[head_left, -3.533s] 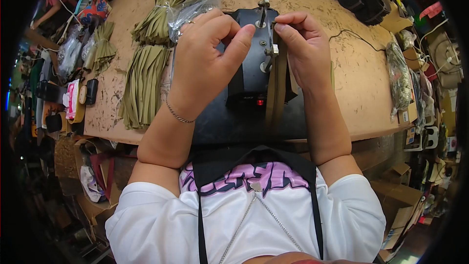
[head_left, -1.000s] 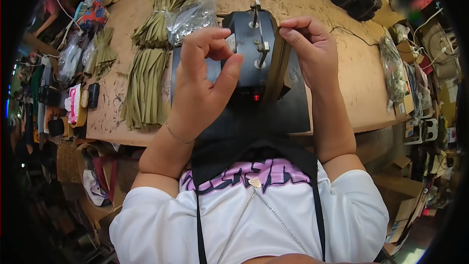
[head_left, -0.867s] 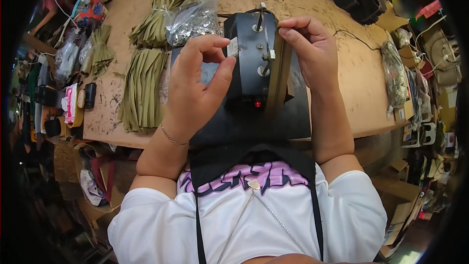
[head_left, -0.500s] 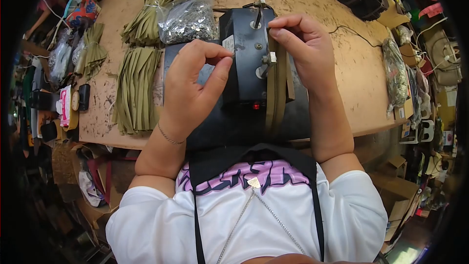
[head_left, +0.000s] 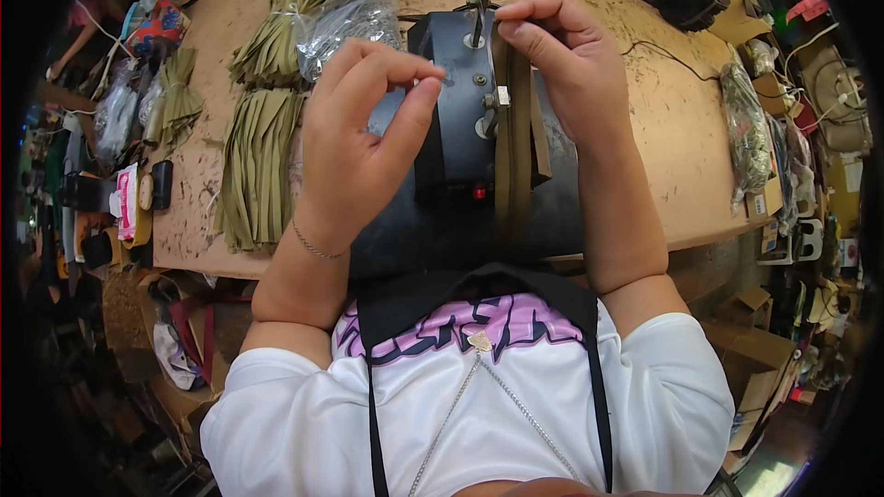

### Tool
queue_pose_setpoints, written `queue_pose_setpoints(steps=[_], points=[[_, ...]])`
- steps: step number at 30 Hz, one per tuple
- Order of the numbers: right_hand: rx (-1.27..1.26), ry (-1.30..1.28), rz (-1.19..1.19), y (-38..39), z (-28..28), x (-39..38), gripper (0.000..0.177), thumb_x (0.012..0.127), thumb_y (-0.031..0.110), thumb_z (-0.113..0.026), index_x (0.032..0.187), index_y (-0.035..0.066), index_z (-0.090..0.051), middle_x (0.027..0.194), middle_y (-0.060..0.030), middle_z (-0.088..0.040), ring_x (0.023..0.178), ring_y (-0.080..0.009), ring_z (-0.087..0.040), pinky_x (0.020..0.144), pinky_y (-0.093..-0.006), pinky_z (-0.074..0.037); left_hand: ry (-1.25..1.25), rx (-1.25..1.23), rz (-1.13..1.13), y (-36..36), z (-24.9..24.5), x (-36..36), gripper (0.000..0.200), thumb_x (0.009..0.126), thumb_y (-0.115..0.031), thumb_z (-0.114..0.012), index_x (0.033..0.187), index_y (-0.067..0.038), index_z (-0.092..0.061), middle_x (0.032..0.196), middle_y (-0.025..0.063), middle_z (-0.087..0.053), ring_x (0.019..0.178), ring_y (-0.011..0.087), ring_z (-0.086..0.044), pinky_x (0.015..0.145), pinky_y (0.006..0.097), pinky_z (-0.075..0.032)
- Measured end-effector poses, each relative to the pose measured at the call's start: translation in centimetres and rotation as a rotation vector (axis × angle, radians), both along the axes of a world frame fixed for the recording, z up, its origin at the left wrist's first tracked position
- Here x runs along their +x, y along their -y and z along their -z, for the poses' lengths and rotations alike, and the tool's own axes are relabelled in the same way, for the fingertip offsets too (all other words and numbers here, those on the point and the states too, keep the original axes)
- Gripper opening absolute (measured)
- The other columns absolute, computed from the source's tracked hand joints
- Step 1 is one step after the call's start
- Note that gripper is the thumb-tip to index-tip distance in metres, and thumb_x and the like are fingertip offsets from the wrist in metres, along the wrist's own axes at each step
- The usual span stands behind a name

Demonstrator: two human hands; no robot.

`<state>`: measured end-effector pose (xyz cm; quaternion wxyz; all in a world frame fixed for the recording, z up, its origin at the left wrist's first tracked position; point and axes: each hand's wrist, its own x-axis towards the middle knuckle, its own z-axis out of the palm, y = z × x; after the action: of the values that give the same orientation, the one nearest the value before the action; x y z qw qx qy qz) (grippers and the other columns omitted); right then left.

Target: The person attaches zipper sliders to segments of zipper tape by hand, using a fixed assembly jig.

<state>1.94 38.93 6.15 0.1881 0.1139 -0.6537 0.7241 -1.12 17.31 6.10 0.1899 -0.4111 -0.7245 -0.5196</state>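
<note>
In the middle of the head view, a black boxy device (head_left: 451,129) with metal levers and a red switch stands on a dark mat. My left hand (head_left: 364,133) is raised over its left side, thumb and forefinger pinched together. Whatever those fingertips hold is too small to make out. Along the device's right side runs an olive strap (head_left: 516,143), hanging down toward me. My right hand (head_left: 566,55) pinches the strap's upper end, close to the far lever (head_left: 478,20).
Left of the device lie bundled olive straps (head_left: 261,166) and a clear bag of small metal pieces (head_left: 345,28). A black cable (head_left: 668,55) crosses the worn tabletop (head_left: 663,175) at right. Bags and boxes crowd both sides.
My left hand has risen slightly, its pinched fingertips moving away from me. My right hand has shifted a little up and left with the strap end. The view has shifted slightly.
</note>
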Motion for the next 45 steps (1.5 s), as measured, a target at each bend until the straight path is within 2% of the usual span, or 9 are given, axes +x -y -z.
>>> queue_pose_setpoints(steps=[8,14,20,25,34,37,38,40,45], points=[[-0.019,-0.17,0.055,0.6,-1.7,3.3,0.014,0.092,-0.003,-0.063,0.106,-0.001,-0.065,0.099,-0.0048,-0.069,0.093,-0.0096,-0.065,0.086,-0.0221,-0.05,-0.175,0.036,-0.015,-3.1,-2.3,0.6,0.013,0.083,-0.004,-0.072,0.096,-0.002,-0.072,0.087,0.0046,-0.06,0.08,0.0143,-0.057,0.073,0.025,-0.047],[-0.02,-0.236,0.075,1.3,-2.0,5.9,0.014,0.091,-0.006,-0.063,0.105,-0.002,-0.064,0.099,-0.006,-0.068,0.093,-0.0096,-0.064,0.086,-0.0219,-0.051,-0.295,0.068,-0.015,-4.4,-2.2,2.3,0.006,0.082,-0.003,-0.071,0.087,0.0,-0.069,0.082,0.007,-0.06,0.074,0.0182,-0.06,0.067,0.0282,-0.048],[-0.025,-0.178,0.002,1.3,-1.9,7.5,0.016,0.091,-0.007,-0.062,0.105,-0.002,-0.064,0.099,-0.0053,-0.068,0.093,-0.0083,-0.064,0.084,-0.0206,-0.05,-0.1,-0.119,0.102,-2.7,-2.5,3.3,0.003,0.086,-0.003,-0.067,0.086,0.0,-0.067,0.084,0.0073,-0.061,0.073,0.0179,-0.058,0.068,0.0274,-0.047],[0.004,-0.135,-0.033,1.8,-2.0,8.1,0.017,0.091,-0.007,-0.063,0.107,-0.001,-0.064,0.1,-0.0036,-0.065,0.092,-0.0069,-0.061,0.081,-0.0196,-0.048,-0.022,0.039,0.192,-2.8,-2.7,3.9,0.005,0.09,-0.003,-0.064,0.09,0.001,-0.064,0.085,0.0053,-0.059,0.077,0.0136,-0.054,0.069,0.0254,-0.043],[0.065,-0.038,-0.031,2.1,-1.3,9.6,0.049,0.087,-0.006,-0.067,0.131,0.006,-0.048,0.098,-0.0025,-0.062,0.091,-0.0068,-0.06,0.08,-0.0204,-0.047,0.222,0.193,0.317,-2.9,-1.2,4.4,0.004,0.086,-0.003,-0.067,0.088,0.001,-0.065,0.082,0.0059,-0.06,0.074,0.0138,-0.057,0.068,0.0263,-0.046],[-0.02,0.025,-0.032,2.9,-1.8,10.4,0.038,0.089,-0.004,-0.067,0.124,0.005,-0.054,0.096,-0.0022,-0.062,0.088,-0.0072,-0.061,0.08,-0.0208,-0.048,0.27,0.254,0.386,-2.7,-0.3,4.3,0.007,0.087,-0.005,-0.068,0.09,0.001,-0.065,0.087,0.0065,-0.061,0.077,0.0139,-0.057,0.07,0.0259,-0.046],[0.115,0.066,-0.066,2.8,-1.4,10.5,0.034,0.09,-0.003,-0.066,0.121,0.004,-0.055,0.096,-0.0022,-0.062,0.087,-0.0073,-0.062,0.078,-0.0209,-0.049,0.295,0.283,0.4,-2.4,-0.1,4.3,0.008,0.087,-0.006,-0.069,0.09,0.001,-0.065,0.089,0.0068,-0.061,0.078,0.0142,-0.057,0.07,0.0257,-0.046],[0.388,0.14,-0.142,1.4,-0.1,10.8,0.027,0.091,-0.002,-0.066,0.116,0.003,-0.058,0.094,-0.0024,-0.063,0.085,-0.0075,-0.063,0.075,-0.0211,-0.05,0.233,0.179,0.361,-1.8,0.2,4.1,0.009,0.086,-0.006,-0.07,0.091,0.001,-0.066,0.089,0.0066,-0.061,0.08,0.0151,-0.057,0.071,0.0259,-0.046],[0.086,0.439,-0.035,-4.0,1.5,13.6,0.012,0.093,0.003,-0.064,0.104,0.004,-0.06,0.086,-0.0016,-0.064,0.076,-0.0067,-0.062,0.062,-0.021,-0.051,-0.081,-0.243,-0.145,2.6,1.4,0.9,0.014,0.086,-0.015,-0.072,0.092,-0.003,-0.068,0.091,0.0106,-0.062,0.083,0.027,-0.061,0.075,0.0343,-0.049]])
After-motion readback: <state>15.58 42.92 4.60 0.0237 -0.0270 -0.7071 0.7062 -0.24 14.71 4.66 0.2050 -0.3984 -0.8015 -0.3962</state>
